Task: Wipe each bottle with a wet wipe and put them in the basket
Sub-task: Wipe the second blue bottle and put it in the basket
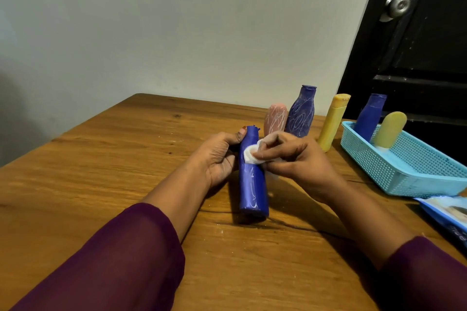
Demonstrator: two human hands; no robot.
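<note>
A tall blue bottle (pixel 252 184) with white scribble marks stands tilted on the wooden table (pixel 101 171). My left hand (pixel 217 156) grips its upper part from the left. My right hand (pixel 293 159) pinches a white wet wipe (pixel 250 156) and presses it on the bottle's front. Behind stand a pink bottle (pixel 275 118), a scribbled dark blue bottle (pixel 301 113) and a yellow bottle (pixel 333 121). The light blue basket (pixel 404 174) at the right holds a blue bottle (pixel 370 116) and a yellow bottle (pixel 390 129).
A blue pack of wet wipes (pixel 449 214) lies at the table's right edge, just in front of the basket. A dark door with a metal knob (pixel 396 6) stands behind the basket. A pale wall runs along the table's far edge.
</note>
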